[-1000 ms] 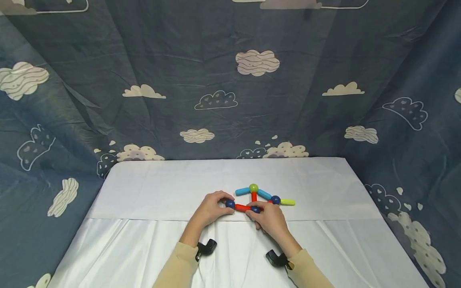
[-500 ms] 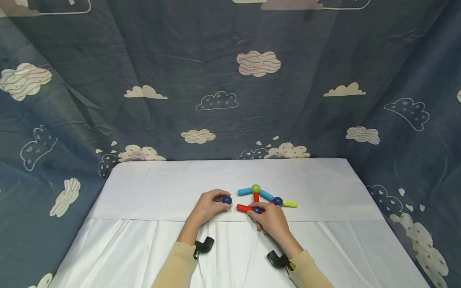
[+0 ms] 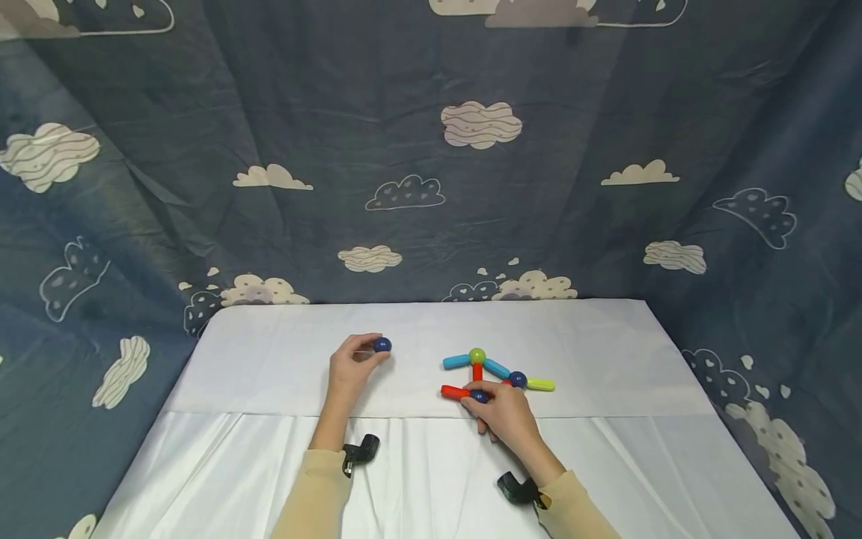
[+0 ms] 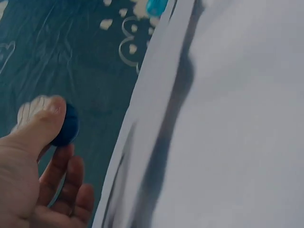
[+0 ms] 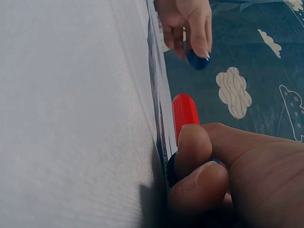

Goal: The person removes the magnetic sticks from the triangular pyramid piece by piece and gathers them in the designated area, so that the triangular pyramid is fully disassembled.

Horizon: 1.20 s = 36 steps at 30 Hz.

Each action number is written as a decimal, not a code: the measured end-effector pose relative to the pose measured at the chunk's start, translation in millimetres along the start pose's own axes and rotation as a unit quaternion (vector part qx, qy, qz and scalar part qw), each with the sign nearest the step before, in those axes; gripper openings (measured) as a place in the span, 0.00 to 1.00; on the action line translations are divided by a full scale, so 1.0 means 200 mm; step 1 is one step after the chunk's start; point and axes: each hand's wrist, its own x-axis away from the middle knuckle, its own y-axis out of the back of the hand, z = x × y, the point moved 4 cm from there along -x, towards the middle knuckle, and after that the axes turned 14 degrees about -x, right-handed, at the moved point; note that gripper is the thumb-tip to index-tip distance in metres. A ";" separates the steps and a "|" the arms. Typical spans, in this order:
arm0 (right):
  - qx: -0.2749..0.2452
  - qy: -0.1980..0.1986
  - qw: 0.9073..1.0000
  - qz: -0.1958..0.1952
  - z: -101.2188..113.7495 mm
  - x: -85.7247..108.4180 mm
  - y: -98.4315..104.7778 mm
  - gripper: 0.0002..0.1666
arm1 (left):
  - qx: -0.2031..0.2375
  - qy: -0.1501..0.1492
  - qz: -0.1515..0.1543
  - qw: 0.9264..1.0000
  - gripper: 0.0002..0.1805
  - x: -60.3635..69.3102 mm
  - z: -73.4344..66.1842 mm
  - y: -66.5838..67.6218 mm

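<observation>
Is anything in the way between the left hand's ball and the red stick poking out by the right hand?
Nothing visible: in the head view, only white cloth shows between the ball and the free end of the red stick. The light-blue stick lies clear, on the far side.

Hands (image 3: 347, 373) (image 3: 509, 414) well apart, both pinching

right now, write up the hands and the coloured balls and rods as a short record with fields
Left hand: pinches a glossy dark blue ball, apart from the other pieces
Right hand: holds a second dark blue ball, touching a short red rod
Far joint: lime green ball touching two light blue rods and another red rod
Outer joint: third dark blue ball with a lime green rod
Surface: white cloth
Backdrop: dark blue cloud-print fabric
</observation>
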 end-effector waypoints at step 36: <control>0.010 0.000 1.000 -0.004 0.00 0.00 -0.01 0.18 | -0.129 0.067 -0.037 0.989 0.25 -0.08 0.17 0.16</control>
